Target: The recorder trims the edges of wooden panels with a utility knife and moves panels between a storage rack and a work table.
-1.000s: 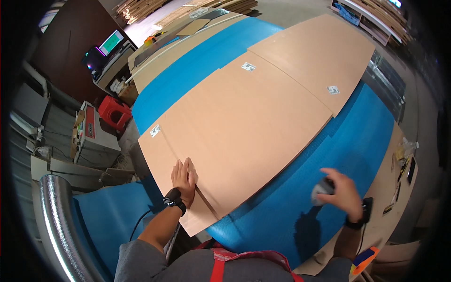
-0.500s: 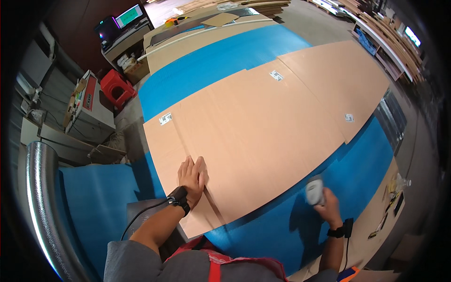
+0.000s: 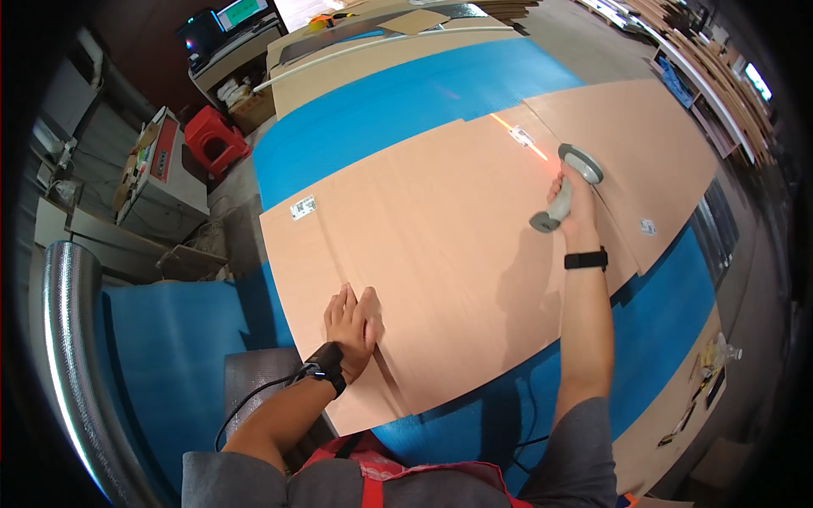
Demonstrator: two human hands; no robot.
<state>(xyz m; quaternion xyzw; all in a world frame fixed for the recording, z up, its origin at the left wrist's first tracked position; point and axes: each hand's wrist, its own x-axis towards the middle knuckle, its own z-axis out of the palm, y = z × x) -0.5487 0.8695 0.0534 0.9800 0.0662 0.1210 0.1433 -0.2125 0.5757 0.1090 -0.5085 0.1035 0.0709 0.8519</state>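
Observation:
Large light-brown wood panels (image 3: 423, 254) lie flat over blue sheeting (image 3: 373, 110) on the table. My left hand (image 3: 349, 322) rests on the near left part of the panels, fingers stretched out and holding nothing. In my right hand (image 3: 578, 199) is a grey and white barcode scanner (image 3: 581, 165), gripped by its handle above the panels. A red-orange light line from it falls across a white label (image 3: 522, 135) near the far edge. Two more labels show, a left label (image 3: 302, 207) and a right label (image 3: 648, 227).
At the left stand a silver foil roll (image 3: 72, 364) and a red plastic stool (image 3: 215, 142). A computer screen (image 3: 241, 14) sits on a desk at the far left. Hand tools (image 3: 696, 398) lie near the table's right edge, and stacked boards (image 3: 677, 51) fill the far right.
My right hand has swung the scanner from above the blue sheeting at the near right, forward over the panels. Its light line now shows on the far label. The left hand stays on the panel.

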